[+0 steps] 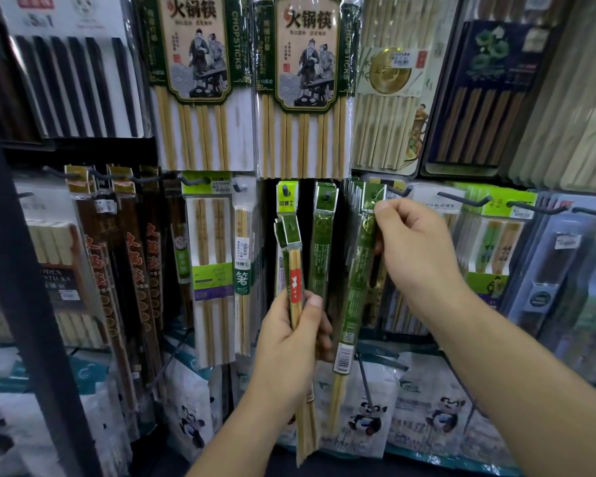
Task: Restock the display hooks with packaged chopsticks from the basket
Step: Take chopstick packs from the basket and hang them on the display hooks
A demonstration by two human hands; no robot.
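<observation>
My left hand (291, 342) grips a small bundle of slim chopstick packs (295, 270), bamboo sticks with green header tabs and a red label, held upright in front of the display. My right hand (413, 256) pinches the top of a green-sleeved chopstick pack (353, 294) by its header, right at a dark hook (401, 191) in the middle row. That pack hangs down with a barcode near its lower end. A like green pack (322, 242) hangs on the hook just to the left. The basket is out of view.
Large hot-pot chopstick packs (193, 80) fill the upper row. Dark hooks (461, 200) with other packs run left and right along the middle row. Panda-printed bags (369, 418) sit on the shelf below. A dark upright post (25, 304) stands at the left.
</observation>
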